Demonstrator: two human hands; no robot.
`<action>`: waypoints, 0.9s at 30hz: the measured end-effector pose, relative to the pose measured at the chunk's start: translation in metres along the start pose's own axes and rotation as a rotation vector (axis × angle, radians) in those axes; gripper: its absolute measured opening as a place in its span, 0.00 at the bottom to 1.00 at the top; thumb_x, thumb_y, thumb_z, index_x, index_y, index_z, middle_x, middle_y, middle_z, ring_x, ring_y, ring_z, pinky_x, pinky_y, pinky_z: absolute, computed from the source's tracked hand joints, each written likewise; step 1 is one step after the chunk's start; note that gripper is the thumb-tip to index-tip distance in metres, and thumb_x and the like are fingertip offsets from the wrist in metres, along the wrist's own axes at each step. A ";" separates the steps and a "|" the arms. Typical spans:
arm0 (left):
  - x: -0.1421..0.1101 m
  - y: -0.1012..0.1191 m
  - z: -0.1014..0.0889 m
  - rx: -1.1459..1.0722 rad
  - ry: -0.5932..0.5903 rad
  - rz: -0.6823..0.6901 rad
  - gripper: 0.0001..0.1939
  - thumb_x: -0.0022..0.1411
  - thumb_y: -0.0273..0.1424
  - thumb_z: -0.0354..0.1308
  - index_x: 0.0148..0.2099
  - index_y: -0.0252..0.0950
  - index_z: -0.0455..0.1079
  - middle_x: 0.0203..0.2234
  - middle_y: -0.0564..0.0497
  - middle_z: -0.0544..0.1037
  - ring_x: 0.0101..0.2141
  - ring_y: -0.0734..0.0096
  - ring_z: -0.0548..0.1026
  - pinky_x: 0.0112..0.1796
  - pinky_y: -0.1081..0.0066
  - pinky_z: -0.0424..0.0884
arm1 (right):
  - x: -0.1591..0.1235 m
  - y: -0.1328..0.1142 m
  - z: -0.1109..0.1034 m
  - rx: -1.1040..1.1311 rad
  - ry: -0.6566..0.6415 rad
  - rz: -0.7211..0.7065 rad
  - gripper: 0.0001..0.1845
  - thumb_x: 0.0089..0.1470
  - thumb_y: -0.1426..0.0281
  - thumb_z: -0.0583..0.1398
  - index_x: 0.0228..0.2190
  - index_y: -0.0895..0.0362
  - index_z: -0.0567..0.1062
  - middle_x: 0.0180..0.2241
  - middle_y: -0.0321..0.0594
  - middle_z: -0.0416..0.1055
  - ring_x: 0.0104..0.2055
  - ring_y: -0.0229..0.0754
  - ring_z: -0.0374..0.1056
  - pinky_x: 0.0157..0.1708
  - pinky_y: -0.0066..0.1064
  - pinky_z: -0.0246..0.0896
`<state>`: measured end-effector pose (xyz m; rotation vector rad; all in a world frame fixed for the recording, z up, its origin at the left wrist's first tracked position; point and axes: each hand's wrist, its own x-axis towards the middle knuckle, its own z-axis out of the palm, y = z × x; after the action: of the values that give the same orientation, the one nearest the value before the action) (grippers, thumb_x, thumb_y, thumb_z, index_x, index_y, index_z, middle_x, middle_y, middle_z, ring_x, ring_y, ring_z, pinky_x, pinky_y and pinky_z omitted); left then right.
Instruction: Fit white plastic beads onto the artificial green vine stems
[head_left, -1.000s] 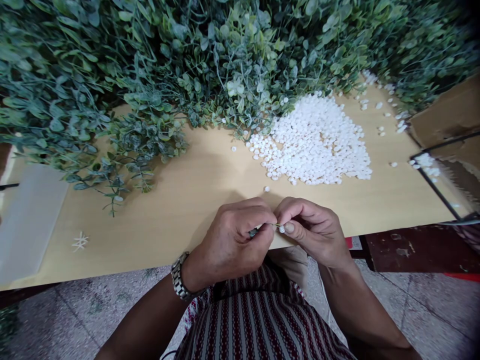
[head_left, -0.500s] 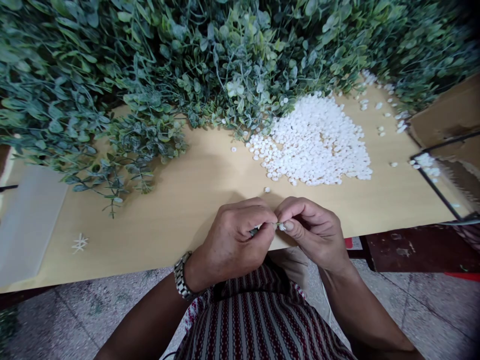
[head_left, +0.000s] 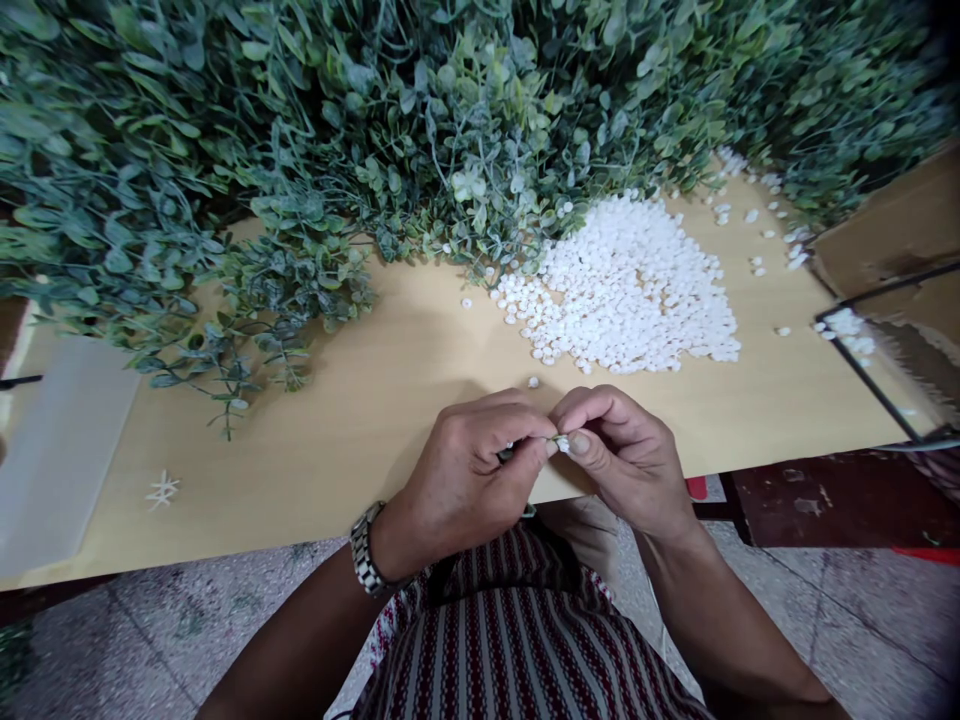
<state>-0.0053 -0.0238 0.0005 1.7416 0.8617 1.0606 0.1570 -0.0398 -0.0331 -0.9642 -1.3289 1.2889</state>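
Note:
My left hand (head_left: 480,465) is closed, its thumb and forefinger pinching a thin green stem (head_left: 556,436); a bit of leaf shows inside the curled fingers. At the stem's tip, my right hand (head_left: 622,450) pinches a small white piece (head_left: 563,444) between thumb and forefinger. The two hands meet fingertip to fingertip above the table's front edge. Just beyond them, a single white piece (head_left: 533,382) lies on the tabletop. Farther back spreads a heap of small white round pieces (head_left: 637,290).
Artificial green foliage (head_left: 420,130) fills the back of the table (head_left: 315,450). At the left are a translucent sheet (head_left: 67,450) and a few white sticks (head_left: 162,489). A cardboard box (head_left: 892,220) and a black frame (head_left: 874,380) stand at the right.
Both hands keep their pinch and have shifted only slightly. The white piece between the fingertips shows a little more. The heap and foliage look the same.

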 end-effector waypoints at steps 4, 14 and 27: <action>-0.003 0.002 -0.010 -0.245 0.121 -0.040 0.06 0.56 0.23 0.59 0.33 0.37 0.76 0.33 0.47 0.75 0.34 0.69 0.72 0.31 0.72 0.71 | 0.000 0.002 -0.002 0.012 0.168 -0.072 0.05 0.56 0.65 0.58 0.34 0.52 0.74 0.29 0.37 0.68 0.31 0.38 0.65 0.31 0.30 0.61; -0.001 -0.004 -0.017 -0.350 0.176 0.249 0.08 0.54 0.38 0.62 0.26 0.45 0.76 0.37 0.49 0.74 0.45 0.61 0.69 0.55 0.51 0.61 | 0.013 -0.022 0.003 0.000 -0.276 0.147 0.17 0.54 0.56 0.57 0.36 0.56 0.76 0.30 0.39 0.71 0.31 0.37 0.66 0.29 0.28 0.61; -0.015 0.009 -0.015 -0.152 0.116 0.273 0.07 0.57 0.34 0.59 0.31 0.40 0.77 0.44 0.46 0.72 0.49 0.57 0.67 0.59 0.50 0.52 | 0.002 -0.011 0.024 0.429 -0.045 0.322 0.12 0.45 0.64 0.66 0.24 0.57 0.71 0.19 0.30 0.63 0.19 0.29 0.55 0.19 0.21 0.52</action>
<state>-0.0241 -0.0350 0.0081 1.7140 0.6057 1.3821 0.1341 -0.0432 -0.0199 -0.8659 -0.8937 1.7622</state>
